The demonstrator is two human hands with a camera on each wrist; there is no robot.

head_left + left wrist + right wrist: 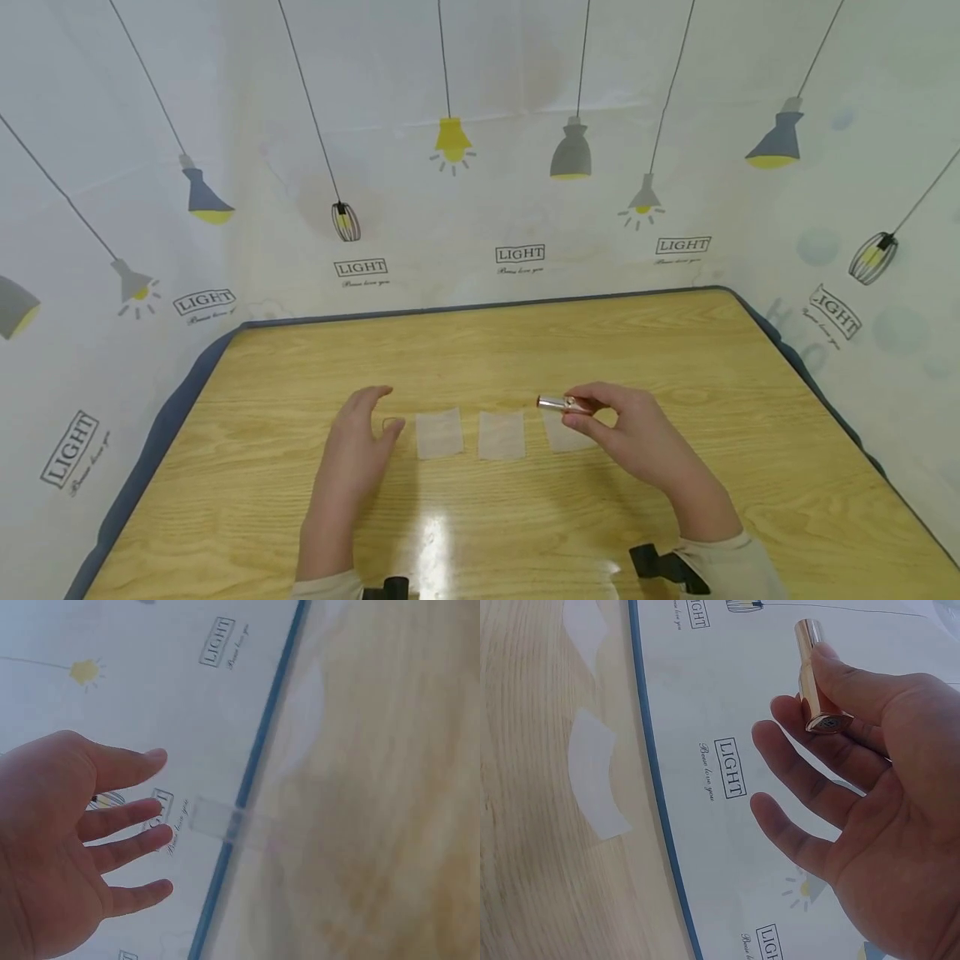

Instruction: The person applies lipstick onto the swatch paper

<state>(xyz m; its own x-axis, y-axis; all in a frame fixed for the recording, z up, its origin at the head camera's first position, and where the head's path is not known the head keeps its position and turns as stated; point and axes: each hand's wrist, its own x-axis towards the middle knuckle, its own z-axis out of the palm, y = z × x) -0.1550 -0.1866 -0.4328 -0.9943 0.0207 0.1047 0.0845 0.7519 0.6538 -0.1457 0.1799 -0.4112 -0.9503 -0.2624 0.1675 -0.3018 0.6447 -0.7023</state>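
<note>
far left of the left grip: wall sheet point(90, 208), printed hanging lamps plus "light" labels, carries on behind both grips. blue strip point(198, 379) edges the tabletop point(450, 358) on that side too. left grip point(358, 450) over the tabletop, thumb and fingers spread apart, relaxed. pale sleeve point(326, 587) and dark strap point(390, 587) at its wrist. clear object point(217, 817) just off its fingertips, see-through and blurry, pinkish at one end; exact shape hard to tell. three white squares in a row on the tabletop, between the grips: left square point(439, 435) nearest the left grip, middle square point(502, 437) next, right square point(564, 435) partly hidden by the right grip. shiny metal tube point(555, 403), silver and rose-gold, sits at the right grip's fingertips, overlapping the right square's top in the head view, silver end pointing left. right grip point(630, 433) pinches the tube with thumb and finger; other fingers loosely bent, spread below in the right wrist view.
</note>
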